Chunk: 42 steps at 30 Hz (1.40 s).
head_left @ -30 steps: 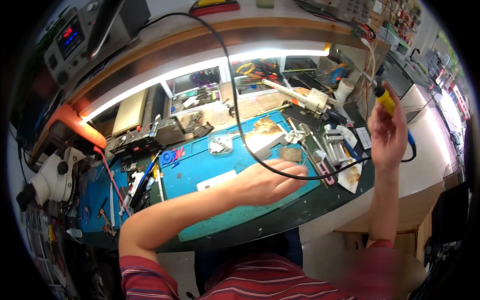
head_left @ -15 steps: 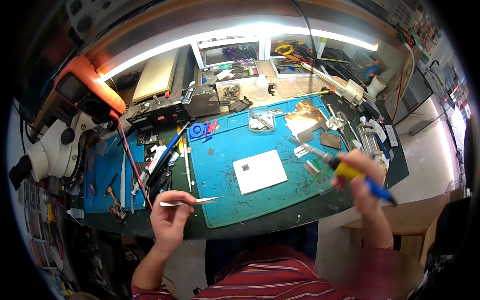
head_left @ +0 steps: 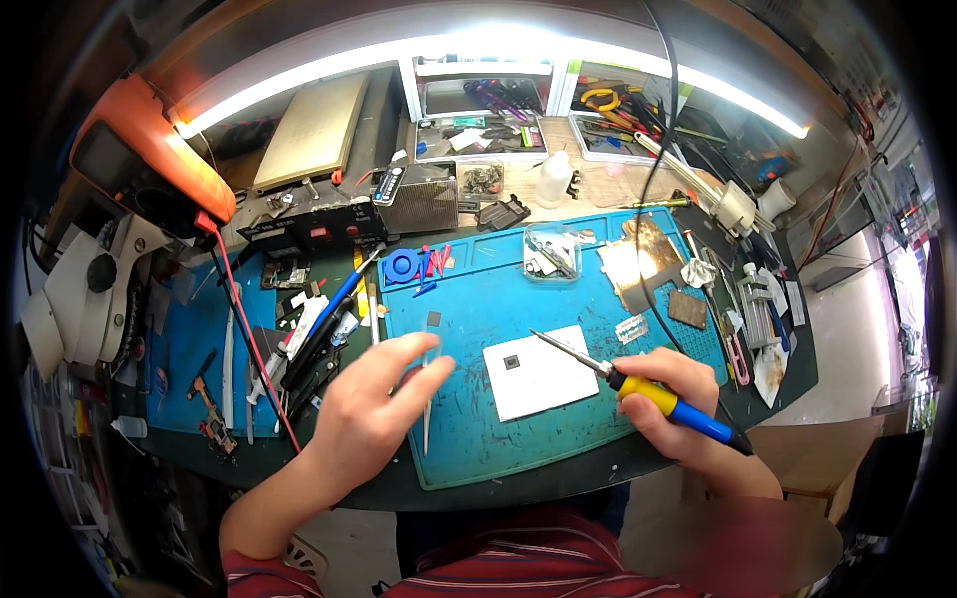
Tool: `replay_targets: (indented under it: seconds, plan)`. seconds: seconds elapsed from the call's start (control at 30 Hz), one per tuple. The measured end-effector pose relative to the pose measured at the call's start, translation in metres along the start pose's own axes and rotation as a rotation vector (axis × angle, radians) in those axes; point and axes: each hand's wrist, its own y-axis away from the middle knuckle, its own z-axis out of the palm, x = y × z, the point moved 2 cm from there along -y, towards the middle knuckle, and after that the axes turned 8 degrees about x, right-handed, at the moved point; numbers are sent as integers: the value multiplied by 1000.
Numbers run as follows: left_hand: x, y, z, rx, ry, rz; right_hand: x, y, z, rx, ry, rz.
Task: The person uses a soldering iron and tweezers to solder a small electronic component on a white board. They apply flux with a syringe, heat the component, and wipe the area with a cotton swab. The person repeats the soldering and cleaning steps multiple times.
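My right hand (head_left: 670,404) is closed around the yellow-and-blue handle of a soldering iron (head_left: 648,392). The iron's metal tip points up and left, over a white square plate (head_left: 533,399). On that plate sits a small dark chip (head_left: 511,363), just left of the tip. My left hand (head_left: 374,407), at the mat's left side, has thumb and forefinger brought together around slim tweezers (head_left: 427,431); the fingers partly hide them and their upper end is blurred. Another dark square chip (head_left: 434,319) lies on the blue mat (head_left: 478,458) just beyond the left fingertips.
A clear box of small parts (head_left: 551,254), a copper-coloured sheet (head_left: 638,254) and a razor blade (head_left: 631,329) lie on the mat's far side. The iron's black cable (head_left: 648,199) hangs across the right. Left stand pens (head_left: 339,299), an orange multimeter (head_left: 150,149) and a white microscope (head_left: 85,289).
My right hand has brought the soldering iron left and turned its tip over the plate. My left hand has moved right and forward over the mat, and the tweezers have swung from sideways to near upright.
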Motion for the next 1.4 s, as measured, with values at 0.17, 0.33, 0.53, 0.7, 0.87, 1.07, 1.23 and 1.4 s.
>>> replay_targets:
  seconds: [0.17,0.33,0.53,0.7,0.87,1.07,1.23,1.4]
  plan:
    - [-2,5,18,-124,-30,36,17,3,8,-37,-119,91]
    - [1,2,13,-92,-110,96,20,10,7,14,-2,14]
    - [17,-2,34,-160,53,36,16,8,6,42,16,-23]
    - [16,-4,37,-175,81,10,16,5,10,42,34,-59]
    - [1,1,26,-89,65,-7,20,1,10,47,48,-88]
    - [4,3,28,-177,161,64,19,2,7,-59,-11,3]
    - [11,5,35,-267,87,30,19,1,11,-76,-32,-36]
    - [13,1,36,-291,99,7,21,2,4,-21,26,83]
